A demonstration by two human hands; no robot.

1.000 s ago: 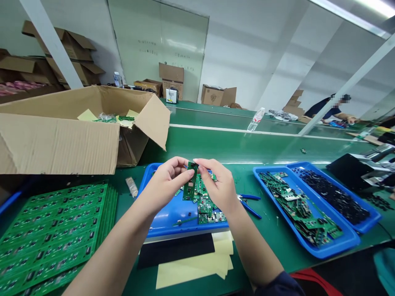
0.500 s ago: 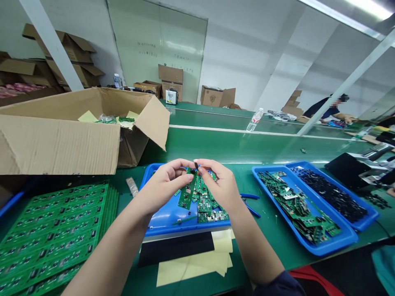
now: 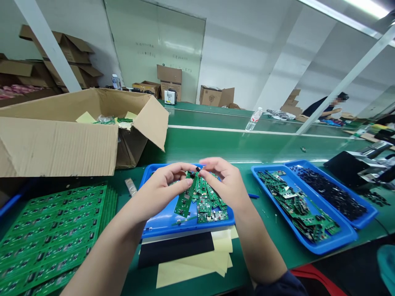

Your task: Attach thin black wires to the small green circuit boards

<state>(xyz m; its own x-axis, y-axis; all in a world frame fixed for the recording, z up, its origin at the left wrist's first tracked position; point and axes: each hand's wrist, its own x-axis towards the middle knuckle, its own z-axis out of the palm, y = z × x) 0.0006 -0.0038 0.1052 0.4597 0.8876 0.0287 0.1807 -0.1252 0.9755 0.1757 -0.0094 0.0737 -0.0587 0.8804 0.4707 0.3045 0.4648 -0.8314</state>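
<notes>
My left hand is closed on a green circuit board, pinching its upper end between thumb and fingers. The board hangs tilted over a blue tray. At the board's top end, by my left fingertips, sits a small black part. My right hand is just right of that part, thumb tip close to it and index finger lifted and slightly blurred; its fingers are apart. Whether the thumb touches the part I cannot tell. Beneath both hands, several small green boards lie in the tray.
Stacked green board panels stand at left, below a large open carton. To the right are a blue tray of boards and a blue tray of black parts. Yellow paper lies in front. A person works far right.
My right index finger has lifted from the black part, and the right hand has shifted slightly right. The circuit board stays in my left hand, tilted a little more.
</notes>
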